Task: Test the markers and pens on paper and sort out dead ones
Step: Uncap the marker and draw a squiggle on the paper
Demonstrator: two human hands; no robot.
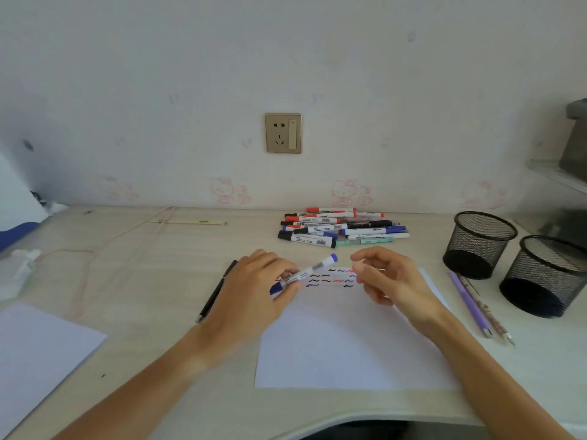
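A blue marker (304, 274) is grasped by the left hand (254, 289) over the paper's (349, 354) 12 o'clock edge (right hand (389, 277) fingers released); bare surface (165, 281) lies at 9 o'clock.

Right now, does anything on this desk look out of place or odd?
Mildly: both black mesh pen cups stand empty, while two purple pens lie loose on the desk beside them. A crumpled white tissue sits at the left edge. Nothing spilled or damaged.

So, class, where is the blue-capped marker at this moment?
In the head view the blue-capped marker sits just left of centre, gripped in the left hand over the top edge of the test paper, near the scribbles.
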